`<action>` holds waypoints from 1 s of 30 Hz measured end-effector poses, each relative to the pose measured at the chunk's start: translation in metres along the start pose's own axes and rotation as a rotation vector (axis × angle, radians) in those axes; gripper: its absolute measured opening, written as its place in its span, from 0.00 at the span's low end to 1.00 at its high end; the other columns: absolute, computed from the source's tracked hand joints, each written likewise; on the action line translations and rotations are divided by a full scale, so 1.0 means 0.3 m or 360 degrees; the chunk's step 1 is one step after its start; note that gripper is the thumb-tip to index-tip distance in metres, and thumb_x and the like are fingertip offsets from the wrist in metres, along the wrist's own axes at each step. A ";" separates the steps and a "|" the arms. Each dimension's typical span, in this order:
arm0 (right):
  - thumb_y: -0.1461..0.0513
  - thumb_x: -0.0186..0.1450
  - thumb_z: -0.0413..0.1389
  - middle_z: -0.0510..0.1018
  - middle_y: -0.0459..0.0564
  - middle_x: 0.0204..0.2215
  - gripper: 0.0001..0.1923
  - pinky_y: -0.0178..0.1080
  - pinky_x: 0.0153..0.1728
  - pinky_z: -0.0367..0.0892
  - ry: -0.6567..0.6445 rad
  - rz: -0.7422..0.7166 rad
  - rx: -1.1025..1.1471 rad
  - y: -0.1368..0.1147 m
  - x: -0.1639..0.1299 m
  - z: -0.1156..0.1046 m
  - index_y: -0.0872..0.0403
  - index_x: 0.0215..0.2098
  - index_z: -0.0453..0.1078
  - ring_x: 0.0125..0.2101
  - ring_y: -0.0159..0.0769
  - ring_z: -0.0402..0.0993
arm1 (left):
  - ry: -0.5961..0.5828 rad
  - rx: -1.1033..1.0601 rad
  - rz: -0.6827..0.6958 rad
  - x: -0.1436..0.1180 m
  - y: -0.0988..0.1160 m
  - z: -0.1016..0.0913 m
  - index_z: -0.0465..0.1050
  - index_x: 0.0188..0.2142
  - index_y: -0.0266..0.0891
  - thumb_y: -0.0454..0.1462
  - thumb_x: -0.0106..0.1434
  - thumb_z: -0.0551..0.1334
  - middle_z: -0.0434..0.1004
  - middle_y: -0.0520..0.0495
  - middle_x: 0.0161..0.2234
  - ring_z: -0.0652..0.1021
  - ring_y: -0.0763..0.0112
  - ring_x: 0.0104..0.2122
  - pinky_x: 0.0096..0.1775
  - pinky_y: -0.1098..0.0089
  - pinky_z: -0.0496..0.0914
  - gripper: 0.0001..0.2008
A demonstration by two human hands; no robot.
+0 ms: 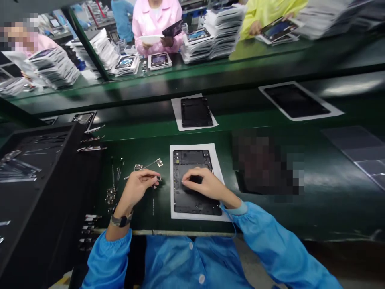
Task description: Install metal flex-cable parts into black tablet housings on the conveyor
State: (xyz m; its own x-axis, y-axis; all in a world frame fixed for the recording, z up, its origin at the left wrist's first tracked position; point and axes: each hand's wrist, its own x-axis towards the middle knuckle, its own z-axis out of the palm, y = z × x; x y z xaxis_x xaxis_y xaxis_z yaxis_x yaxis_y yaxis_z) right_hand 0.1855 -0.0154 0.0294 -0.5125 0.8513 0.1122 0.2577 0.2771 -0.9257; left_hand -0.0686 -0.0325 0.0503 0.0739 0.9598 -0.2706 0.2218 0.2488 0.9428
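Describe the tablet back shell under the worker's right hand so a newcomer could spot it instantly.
Start at the green workbench and go to its near edge, where a white sheet lies before the blue-sleeved person. The black tablet shell rests on that sheet. Unlike the other two shells on sheets farther back, this one has the right hand pressing on it.

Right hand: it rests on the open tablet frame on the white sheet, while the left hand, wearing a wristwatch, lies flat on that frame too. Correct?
Not quite. In the head view the left hand pinches a small metal part on the green table, beside the frame. The right hand is as stated.
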 end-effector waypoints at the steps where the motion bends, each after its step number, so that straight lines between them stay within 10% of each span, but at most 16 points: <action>1: 0.60 0.64 0.58 0.82 0.48 0.29 0.07 0.39 0.39 0.69 -0.0007 0.0007 0.0030 -0.004 0.004 0.009 0.54 0.30 0.75 0.31 0.37 0.77 | -0.0014 0.0064 0.0046 0.006 0.011 0.014 0.81 0.33 0.35 0.39 0.52 0.69 0.80 0.46 0.27 0.78 0.68 0.27 0.32 0.69 0.71 0.10; 13: 0.61 0.63 0.59 0.81 0.48 0.28 0.07 0.36 0.37 0.69 0.0015 0.0100 0.0115 0.014 0.002 -0.018 0.56 0.31 0.76 0.31 0.35 0.76 | -0.0360 -0.0008 0.0078 0.100 0.008 0.151 0.79 0.36 0.34 0.40 0.52 0.69 0.70 0.53 0.21 0.70 0.76 0.20 0.24 0.73 0.67 0.13; 30: 0.63 0.62 0.58 0.82 0.48 0.29 0.05 0.37 0.38 0.70 -0.0192 0.0182 0.0104 0.016 0.000 -0.023 0.55 0.31 0.76 0.32 0.36 0.77 | -0.0441 0.0142 0.0029 0.106 -0.017 0.159 0.77 0.28 0.35 0.38 0.51 0.70 0.74 0.50 0.23 0.72 0.73 0.26 0.31 0.71 0.67 0.08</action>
State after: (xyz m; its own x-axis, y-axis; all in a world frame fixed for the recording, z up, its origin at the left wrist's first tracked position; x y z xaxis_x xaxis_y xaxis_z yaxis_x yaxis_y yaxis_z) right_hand 0.1925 -0.0111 0.0276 -0.5784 0.8149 -0.0356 0.2681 0.1487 -0.9519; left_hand -0.0211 -0.0094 0.0277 0.3385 0.8891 -0.3081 0.3018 0.2075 0.9305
